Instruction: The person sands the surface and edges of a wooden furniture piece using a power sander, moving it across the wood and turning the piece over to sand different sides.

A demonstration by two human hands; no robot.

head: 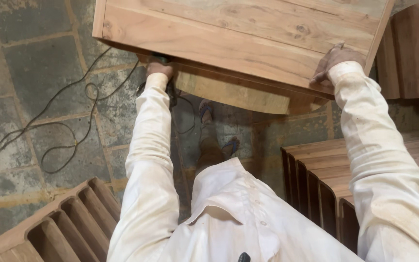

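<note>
Two hands meet the wooden cabinet (238, 34): right hand (334, 62) spread flat at its two o'clock edge; left hand (158, 68) under the ten o'clock edge, grip hidden. Cable (69, 116) loops on open stone floor (35, 73).

- Looking straight down at pale wooden cabinet panel (238, 34), knotty grain, tilted across top of view.
- Right hand (334, 62) flat on panel's near edge by its right corner, fingers spread, nothing enclosed.
- Left hand (158, 69) tucked under panel's lower edge, grip closed on a dark power tool (170, 90), mostly hidden.
- Curved wooden piece (231, 92) just below panel edge, between the hands.
- Black cable (64, 126) looped over stone floor (30, 73), running toward tool.
- Slatted wooden pieces: one lower left (69, 221), one stack right (316, 179).
- Sandalled feet (217, 128) on floor under panel; dusty white sleeves.
</note>
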